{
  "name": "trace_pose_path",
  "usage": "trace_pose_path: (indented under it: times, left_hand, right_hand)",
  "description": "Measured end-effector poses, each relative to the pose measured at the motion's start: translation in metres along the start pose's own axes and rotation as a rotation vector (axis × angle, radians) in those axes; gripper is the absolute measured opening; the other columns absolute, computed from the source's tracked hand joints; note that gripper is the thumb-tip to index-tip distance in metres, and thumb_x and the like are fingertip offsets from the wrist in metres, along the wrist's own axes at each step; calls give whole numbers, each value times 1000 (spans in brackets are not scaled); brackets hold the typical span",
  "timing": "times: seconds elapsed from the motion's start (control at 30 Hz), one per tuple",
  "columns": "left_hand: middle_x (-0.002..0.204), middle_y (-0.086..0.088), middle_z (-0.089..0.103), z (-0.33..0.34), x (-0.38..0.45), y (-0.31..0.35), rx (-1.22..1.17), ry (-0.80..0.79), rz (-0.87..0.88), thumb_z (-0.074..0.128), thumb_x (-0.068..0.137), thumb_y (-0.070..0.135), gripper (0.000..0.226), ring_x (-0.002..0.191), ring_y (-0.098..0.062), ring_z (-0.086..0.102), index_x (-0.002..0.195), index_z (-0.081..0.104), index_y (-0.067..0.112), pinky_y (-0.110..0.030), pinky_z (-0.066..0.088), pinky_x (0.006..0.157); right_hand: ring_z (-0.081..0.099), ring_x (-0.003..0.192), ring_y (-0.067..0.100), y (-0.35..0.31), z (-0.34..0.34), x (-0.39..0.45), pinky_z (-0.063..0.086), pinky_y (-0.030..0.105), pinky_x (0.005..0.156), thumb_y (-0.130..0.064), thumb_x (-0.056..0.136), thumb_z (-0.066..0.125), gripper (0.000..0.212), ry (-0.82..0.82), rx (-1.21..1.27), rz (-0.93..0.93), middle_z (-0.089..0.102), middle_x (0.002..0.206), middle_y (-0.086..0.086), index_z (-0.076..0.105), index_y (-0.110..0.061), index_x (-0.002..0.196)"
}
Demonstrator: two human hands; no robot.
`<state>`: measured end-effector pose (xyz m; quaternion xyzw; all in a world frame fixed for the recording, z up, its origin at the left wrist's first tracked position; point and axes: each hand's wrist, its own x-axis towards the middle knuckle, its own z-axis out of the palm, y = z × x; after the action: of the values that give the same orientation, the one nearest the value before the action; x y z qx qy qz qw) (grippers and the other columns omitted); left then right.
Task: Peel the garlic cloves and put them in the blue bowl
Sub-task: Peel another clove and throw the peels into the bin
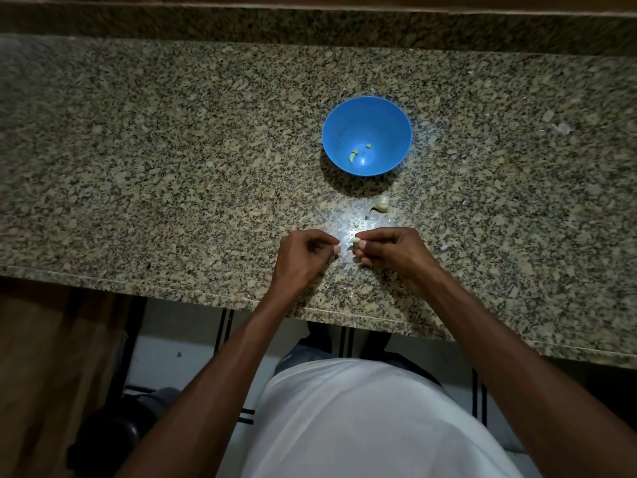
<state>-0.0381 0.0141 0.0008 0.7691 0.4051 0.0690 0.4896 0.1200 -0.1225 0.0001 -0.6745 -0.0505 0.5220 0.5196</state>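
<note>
A blue bowl (366,132) stands on the granite counter and holds a few small pale garlic pieces (354,155) near its bottom. Just in front of the bowl lies a part of a garlic bulb (381,204) with its papery skin. My right hand (391,250) pinches a small pale garlic clove (355,240) at its fingertips, low over the counter. My left hand (305,258) is close beside it with curled fingers; a scrap of skin seems to hang under it, but what it holds is hard to tell.
The speckled granite counter (172,167) runs wide to both sides, with its front edge (206,295) just below my wrists. A raised backsplash ledge (310,25) borders the far side. Small skin flakes (562,128) lie at the right.
</note>
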Motion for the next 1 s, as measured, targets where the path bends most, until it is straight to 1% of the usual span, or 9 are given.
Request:
trace_pose_path:
  times: [0.13,0.23,0.33,0.43,0.6,0.7,0.8,0.87,1.0]
  left_hand:
    - [95,6,79,1,-1,7,-80,-50,30,84,88,24,26,82,0,74,113,80,17,-19,60,74]
    - [101,5,80,4,2,9,-116,-83,49,83,88,17,26,91,-4,75,114,80,18,-25,62,83]
    - [94,5,80,6,3,10,-112,-19,38,81,90,15,14,85,-4,76,103,82,14,-22,62,76]
    - [92,5,79,8,5,10,-83,15,17,77,94,17,11,82,-1,74,103,81,13,-15,58,71]
    - [89,-2,79,11,5,10,-209,25,-68,76,95,19,13,81,-14,77,105,78,10,-33,64,76]
    - [91,-4,79,11,6,9,-219,23,-78,77,95,22,17,84,-16,78,107,77,9,-38,65,81]
    - [91,-3,79,12,6,8,-199,40,-66,77,95,26,19,86,-17,77,105,77,11,-37,65,80]
    - [90,-4,78,15,3,11,-242,63,-88,77,96,26,20,83,-16,77,106,76,8,-35,65,77]
    - [93,-7,78,20,1,12,-351,79,-174,74,98,23,19,83,-15,77,107,73,7,-30,63,78]
  right_hand:
    - [77,95,36,-3,4,-3,65,41,87,2,93,75,15,-1,-23,-19,79,96,22,79,-1,107]
    - [78,95,34,-8,8,-6,65,39,86,-1,93,77,13,-20,-56,-51,80,95,19,79,-1,106]
    - [78,95,37,-9,10,-8,65,43,88,-6,95,76,12,-32,-110,-98,80,92,18,80,-1,105]
    - [78,91,38,-9,11,-7,65,44,86,-7,95,77,12,-18,-160,-159,80,90,16,80,-1,104]
    - [78,79,10,-8,12,-3,64,30,76,-19,95,79,14,49,-422,-324,81,89,-2,82,-12,105]
    - [77,81,4,-7,12,-2,61,25,76,-21,95,77,13,48,-472,-378,81,90,-6,83,-15,105]
    - [79,87,11,-2,13,1,65,37,83,-21,96,76,13,37,-400,-353,82,93,-4,82,-16,107]
    - [79,91,20,0,16,2,65,42,87,-13,99,73,15,21,-250,-302,82,96,3,80,-10,111]
    - [79,95,28,2,21,-3,64,36,88,-2,99,70,17,-15,-29,-235,80,100,16,76,1,114]
